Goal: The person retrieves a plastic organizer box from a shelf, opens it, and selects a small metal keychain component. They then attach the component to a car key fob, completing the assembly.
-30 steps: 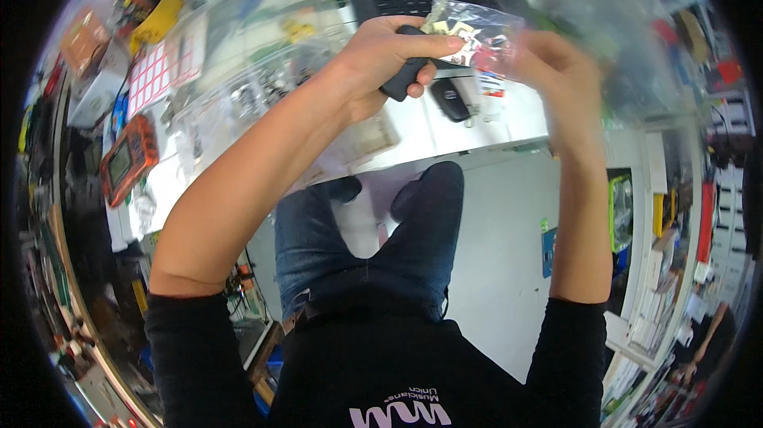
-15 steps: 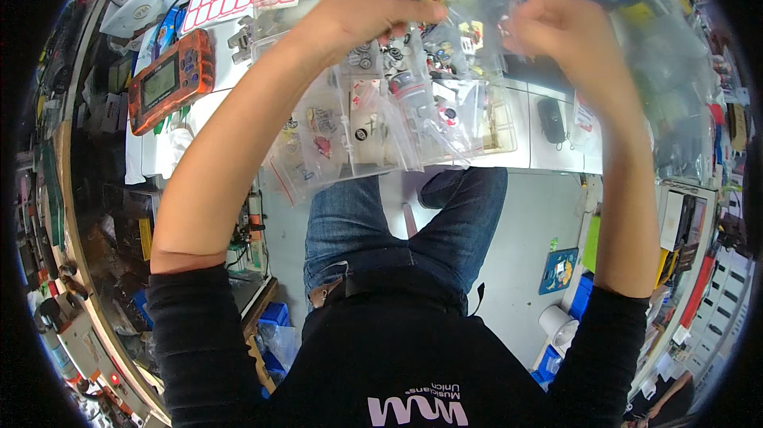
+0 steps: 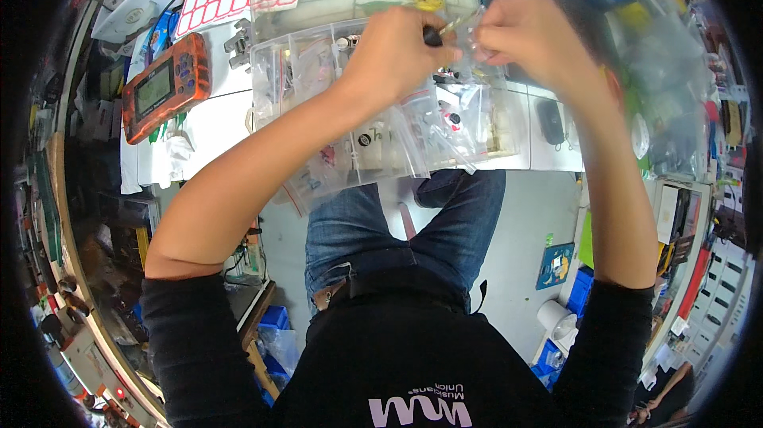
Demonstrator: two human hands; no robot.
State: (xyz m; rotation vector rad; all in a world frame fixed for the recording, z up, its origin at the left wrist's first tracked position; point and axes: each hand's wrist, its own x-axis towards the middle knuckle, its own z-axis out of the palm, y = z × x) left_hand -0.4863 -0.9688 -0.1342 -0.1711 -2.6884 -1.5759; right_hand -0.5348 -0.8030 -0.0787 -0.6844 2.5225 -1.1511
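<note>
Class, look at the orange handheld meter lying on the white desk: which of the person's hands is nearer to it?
Left. The left hand is right of the orange meter, above the clear bags. The right hand is farther right still, beyond the left hand.

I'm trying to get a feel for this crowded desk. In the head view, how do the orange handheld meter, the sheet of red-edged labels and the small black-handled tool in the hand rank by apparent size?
1. Sheet of red-edged labels
2. Orange handheld meter, nearly alike, so the top two are unsure
3. Black-handled tool, mostly hidden in the left hand
</note>
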